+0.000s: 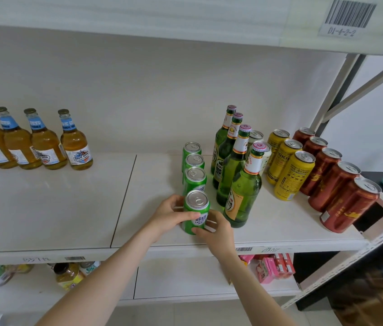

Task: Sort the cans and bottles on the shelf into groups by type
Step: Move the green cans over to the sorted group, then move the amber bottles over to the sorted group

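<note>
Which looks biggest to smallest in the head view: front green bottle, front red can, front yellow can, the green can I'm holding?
1. front green bottle
2. front red can
3. front yellow can, though the red one sits nearer the camera, so those two may really match
4. green can, clearly smallest

Bottles (44, 144) line the far left of the shelf (51, 208). Further right run 4 front-to-back rows: 4 cans (194, 177), 4 bottles (230, 165), 3 cans (287, 161), 5 cans (329, 175).
</note>
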Available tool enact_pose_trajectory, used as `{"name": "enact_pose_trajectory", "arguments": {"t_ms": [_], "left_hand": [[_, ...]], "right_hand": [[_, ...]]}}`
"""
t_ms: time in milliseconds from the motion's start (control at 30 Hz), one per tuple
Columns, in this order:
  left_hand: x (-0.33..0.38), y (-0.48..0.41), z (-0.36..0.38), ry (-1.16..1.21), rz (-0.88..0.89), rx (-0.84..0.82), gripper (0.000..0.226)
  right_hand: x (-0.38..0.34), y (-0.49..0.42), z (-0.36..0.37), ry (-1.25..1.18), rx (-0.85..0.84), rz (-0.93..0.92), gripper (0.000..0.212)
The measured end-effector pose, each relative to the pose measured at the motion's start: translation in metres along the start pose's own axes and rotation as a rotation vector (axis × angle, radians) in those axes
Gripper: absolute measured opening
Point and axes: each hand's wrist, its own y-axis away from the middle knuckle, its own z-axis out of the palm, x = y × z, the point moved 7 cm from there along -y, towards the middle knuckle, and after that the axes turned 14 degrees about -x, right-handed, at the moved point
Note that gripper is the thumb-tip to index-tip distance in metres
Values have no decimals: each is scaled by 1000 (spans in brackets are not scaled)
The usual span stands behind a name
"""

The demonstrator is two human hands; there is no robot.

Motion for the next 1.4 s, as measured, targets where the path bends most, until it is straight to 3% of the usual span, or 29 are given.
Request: {"name": "enact_pose_trajectory", "arguments": {"t_ms": [167, 433, 733, 833, 900, 1033, 1100, 1200, 1400], "left_hand": [[-4, -9, -4, 20, -56, 36, 52], [-1, -19, -5, 23, -79, 56, 41], [-7, -21, -7, 7, -85, 56, 50], [-8, -21, -8, -18, -82, 54, 66], [-8, -20, -9, -67, -81, 58, 71], [-2, -17, -7, -184, -67, 85, 47], [1, -15, -8, -230, -66, 83, 51], [3, -6, -12, -338, -76, 109, 73], [15, 22, -25, -709, -9, 176, 55]], "right_hand": [[-3, -10, -3, 18, 37, -7, 50], [-1, -24, -4, -12, 34, -12, 51], [1, -24, -4, -6, 41, -12, 52], [0, -24, -2, 1, 43, -2, 53], [0, -23, -1, 16, 43, 10, 54], [-1, -20, 1, 46, 65, 48, 55], [-5, -16, 1, 65, 91, 59, 54], [-11, -7, 0, 88, 124, 65, 56], [-24, 15, 1, 254, 147, 41, 60]]}}
